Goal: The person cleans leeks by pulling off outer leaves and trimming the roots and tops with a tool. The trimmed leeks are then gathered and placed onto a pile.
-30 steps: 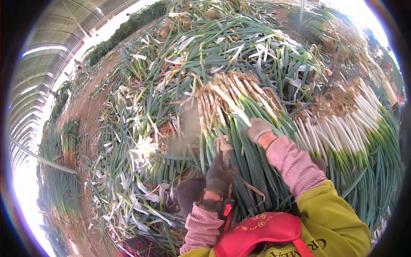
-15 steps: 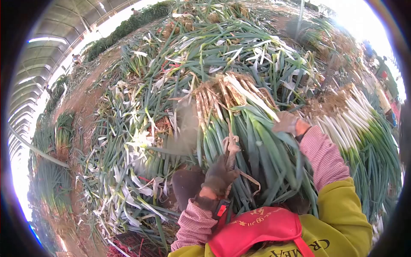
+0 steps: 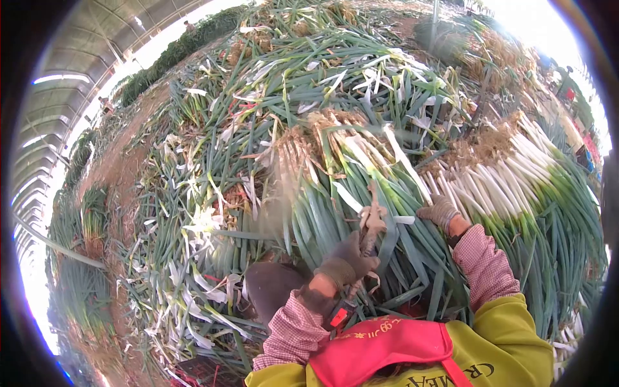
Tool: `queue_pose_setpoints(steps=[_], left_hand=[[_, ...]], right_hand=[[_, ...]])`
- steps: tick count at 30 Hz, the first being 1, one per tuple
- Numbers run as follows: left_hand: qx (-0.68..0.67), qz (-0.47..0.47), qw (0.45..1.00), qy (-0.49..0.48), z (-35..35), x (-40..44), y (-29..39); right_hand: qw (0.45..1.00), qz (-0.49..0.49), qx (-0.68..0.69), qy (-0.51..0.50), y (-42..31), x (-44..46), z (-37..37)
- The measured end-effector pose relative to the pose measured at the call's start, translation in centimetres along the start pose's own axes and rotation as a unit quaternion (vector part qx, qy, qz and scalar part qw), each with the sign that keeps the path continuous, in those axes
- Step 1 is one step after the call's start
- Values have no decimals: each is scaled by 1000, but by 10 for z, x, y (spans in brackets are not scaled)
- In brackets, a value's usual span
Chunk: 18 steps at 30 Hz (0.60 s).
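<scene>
My left hand [image 3: 345,261], in a dark glove, is closed around the handle of a wrapped nozzle tool [image 3: 372,222] that looks like an air gun. The tool points away from me over a bunch of green onions [image 3: 316,200] with brown, dirty roots. My right hand [image 3: 440,213], in a greyish glove, has its fingers closed on a green onion [image 3: 409,169] with a white stalk, at the right side of that bunch. A loose white strip of peel [image 3: 348,197] shows near the tool's tip. The fingertips of the left hand are partly hidden.
To the right lies a row of green onions with clean white stalks [image 3: 496,190]. Leaves and peel [image 3: 200,258] cover the ground ahead and left. More bundles [image 3: 80,277] stand at far left, beside a bare dirt strip [image 3: 122,168]. A dark knee [image 3: 271,287] is near my left hand.
My left hand and the tool have shifted to the right. My right hand has moved slightly down, staying by the white-stalked onion. A pale peel strip now shows near the tool, and leaves have shifted.
</scene>
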<state>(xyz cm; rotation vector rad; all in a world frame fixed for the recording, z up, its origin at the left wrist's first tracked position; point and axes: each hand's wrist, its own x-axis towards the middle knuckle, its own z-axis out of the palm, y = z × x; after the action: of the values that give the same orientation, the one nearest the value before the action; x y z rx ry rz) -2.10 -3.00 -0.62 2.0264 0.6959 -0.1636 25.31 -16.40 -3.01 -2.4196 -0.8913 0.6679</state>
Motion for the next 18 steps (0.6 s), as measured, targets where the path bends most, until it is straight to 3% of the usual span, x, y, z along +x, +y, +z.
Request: queue_pose_setpoints(steps=[2, 8, 11, 15, 18], left_hand=[[6, -24, 999, -20, -10, 9, 7], [119, -43, 990, -56, -21, 1, 36], [104, -42, 993, -35, -16, 6, 20], [83, -120, 989, 5, -14, 14, 7], [101, -129, 986, 15, -15, 15, 7]], right_hand=[[996, -12, -86, 19, -3, 3, -2], [995, -31, -94, -7, -14, 3, -9], [986, -58, -153, -26, -15, 12, -7], [969, -63, -217, -94, -22, 27, -5], [964, -76, -248, -53, -38, 42, -12]])
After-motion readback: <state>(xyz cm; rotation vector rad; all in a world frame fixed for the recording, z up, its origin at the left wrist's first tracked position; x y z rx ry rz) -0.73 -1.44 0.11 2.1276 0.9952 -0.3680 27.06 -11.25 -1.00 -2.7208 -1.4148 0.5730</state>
